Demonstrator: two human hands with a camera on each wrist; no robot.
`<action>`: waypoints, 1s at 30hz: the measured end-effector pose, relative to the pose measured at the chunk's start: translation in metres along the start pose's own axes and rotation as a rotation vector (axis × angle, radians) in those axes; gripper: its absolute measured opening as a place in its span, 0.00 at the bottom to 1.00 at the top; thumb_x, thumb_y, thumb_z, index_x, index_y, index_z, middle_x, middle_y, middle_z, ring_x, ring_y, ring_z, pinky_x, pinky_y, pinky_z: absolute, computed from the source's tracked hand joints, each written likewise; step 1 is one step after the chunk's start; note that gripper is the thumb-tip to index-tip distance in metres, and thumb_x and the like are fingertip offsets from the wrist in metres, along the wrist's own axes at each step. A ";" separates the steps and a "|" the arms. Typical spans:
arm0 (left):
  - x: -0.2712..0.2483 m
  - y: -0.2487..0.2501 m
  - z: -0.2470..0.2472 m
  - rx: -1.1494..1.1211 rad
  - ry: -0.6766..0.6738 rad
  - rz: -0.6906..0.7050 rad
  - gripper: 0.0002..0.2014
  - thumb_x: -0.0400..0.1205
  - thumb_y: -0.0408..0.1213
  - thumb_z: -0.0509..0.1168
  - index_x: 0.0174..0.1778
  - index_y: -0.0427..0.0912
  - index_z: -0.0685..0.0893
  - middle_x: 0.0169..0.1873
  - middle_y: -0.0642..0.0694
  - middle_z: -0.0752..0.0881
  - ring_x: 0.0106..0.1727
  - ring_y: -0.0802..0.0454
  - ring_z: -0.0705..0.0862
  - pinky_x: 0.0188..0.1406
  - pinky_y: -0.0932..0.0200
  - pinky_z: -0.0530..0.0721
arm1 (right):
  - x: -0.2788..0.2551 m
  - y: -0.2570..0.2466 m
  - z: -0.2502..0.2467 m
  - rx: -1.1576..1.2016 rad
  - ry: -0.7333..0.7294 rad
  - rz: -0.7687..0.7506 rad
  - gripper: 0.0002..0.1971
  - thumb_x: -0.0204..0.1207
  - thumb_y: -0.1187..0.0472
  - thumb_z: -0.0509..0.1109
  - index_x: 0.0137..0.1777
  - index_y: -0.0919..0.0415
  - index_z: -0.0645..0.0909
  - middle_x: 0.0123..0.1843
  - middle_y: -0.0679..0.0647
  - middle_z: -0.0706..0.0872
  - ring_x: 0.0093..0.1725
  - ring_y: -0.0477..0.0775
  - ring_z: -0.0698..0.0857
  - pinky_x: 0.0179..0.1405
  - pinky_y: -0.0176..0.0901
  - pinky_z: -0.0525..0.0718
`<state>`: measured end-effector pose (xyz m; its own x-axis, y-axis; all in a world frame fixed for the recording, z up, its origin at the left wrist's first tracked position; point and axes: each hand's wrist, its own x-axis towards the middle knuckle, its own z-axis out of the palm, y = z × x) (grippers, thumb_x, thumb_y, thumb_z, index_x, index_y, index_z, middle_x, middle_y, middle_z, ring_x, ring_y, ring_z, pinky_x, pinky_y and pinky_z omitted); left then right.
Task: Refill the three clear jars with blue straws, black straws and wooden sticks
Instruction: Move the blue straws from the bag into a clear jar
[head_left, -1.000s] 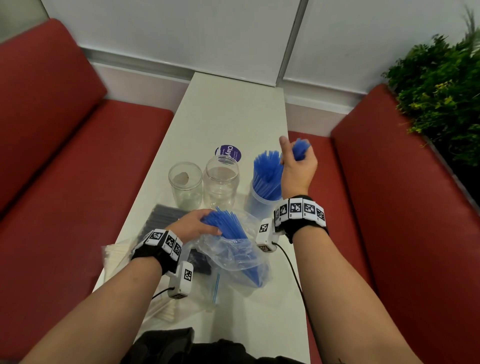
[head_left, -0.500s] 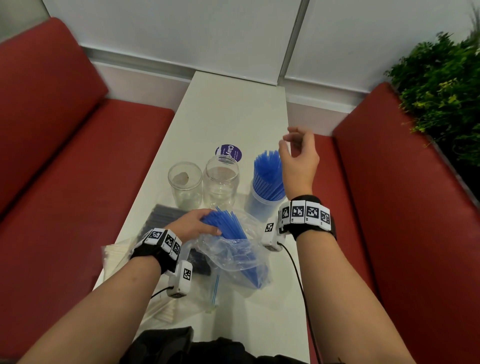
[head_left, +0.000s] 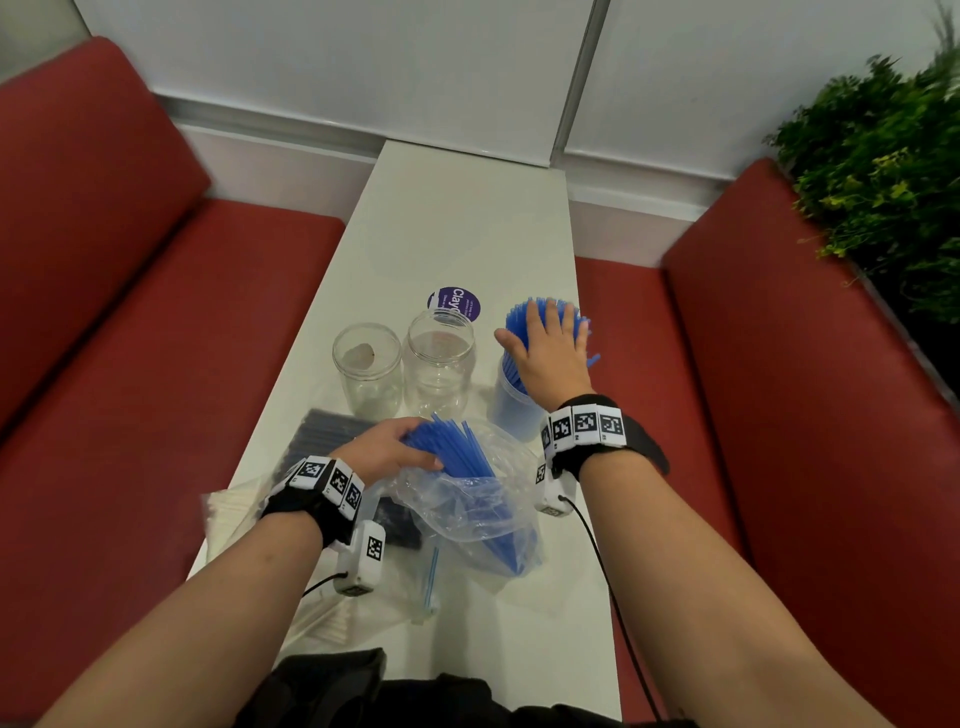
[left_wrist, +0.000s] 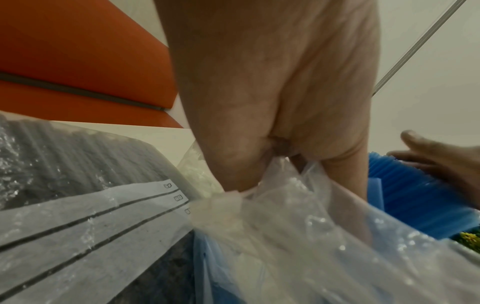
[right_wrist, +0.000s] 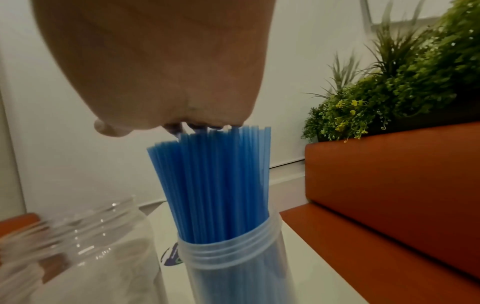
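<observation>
At frame centre, thin blue straws (head_left: 519, 322) stand in a ribbed clear jar (head_left: 511, 410); the right hand (head_left: 550, 348) is pressed flat on them, fingers straight. The left hand (head_left: 387, 449) is curled around straws in a crinkled plastic bag (head_left: 467, 499).

three clear jars (head_left: 439, 358), three bags (head_left: 467, 499), two hands (head_left: 550, 353).

"Clay" — on purple sticker (head_left: 453, 303)
</observation>
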<state>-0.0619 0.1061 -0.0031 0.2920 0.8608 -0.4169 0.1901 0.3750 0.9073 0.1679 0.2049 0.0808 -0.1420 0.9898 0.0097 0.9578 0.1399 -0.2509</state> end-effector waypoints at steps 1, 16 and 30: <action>0.001 0.000 0.000 -0.006 -0.005 -0.003 0.22 0.72 0.31 0.80 0.63 0.40 0.88 0.56 0.41 0.92 0.61 0.41 0.89 0.74 0.37 0.79 | 0.002 0.001 -0.004 0.024 0.075 0.013 0.34 0.89 0.37 0.48 0.89 0.57 0.57 0.91 0.60 0.54 0.90 0.63 0.43 0.87 0.67 0.37; 0.007 0.003 0.002 -0.043 -0.045 0.005 0.21 0.75 0.27 0.78 0.65 0.38 0.86 0.57 0.40 0.92 0.60 0.42 0.90 0.69 0.45 0.83 | -0.009 0.004 -0.011 0.355 0.099 0.241 0.32 0.91 0.47 0.54 0.88 0.66 0.56 0.90 0.61 0.57 0.90 0.62 0.48 0.89 0.59 0.42; 0.005 0.003 0.002 0.028 -0.029 0.040 0.19 0.75 0.27 0.77 0.62 0.43 0.88 0.53 0.44 0.93 0.55 0.49 0.92 0.56 0.60 0.85 | -0.062 -0.002 0.022 0.513 -0.661 0.065 0.24 0.78 0.61 0.76 0.73 0.60 0.77 0.58 0.59 0.88 0.58 0.58 0.88 0.65 0.52 0.86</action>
<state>-0.0578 0.1112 -0.0025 0.3265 0.8647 -0.3817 0.2037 0.3300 0.9218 0.1691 0.1427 0.0599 -0.3611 0.7536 -0.5493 0.7592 -0.1044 -0.6424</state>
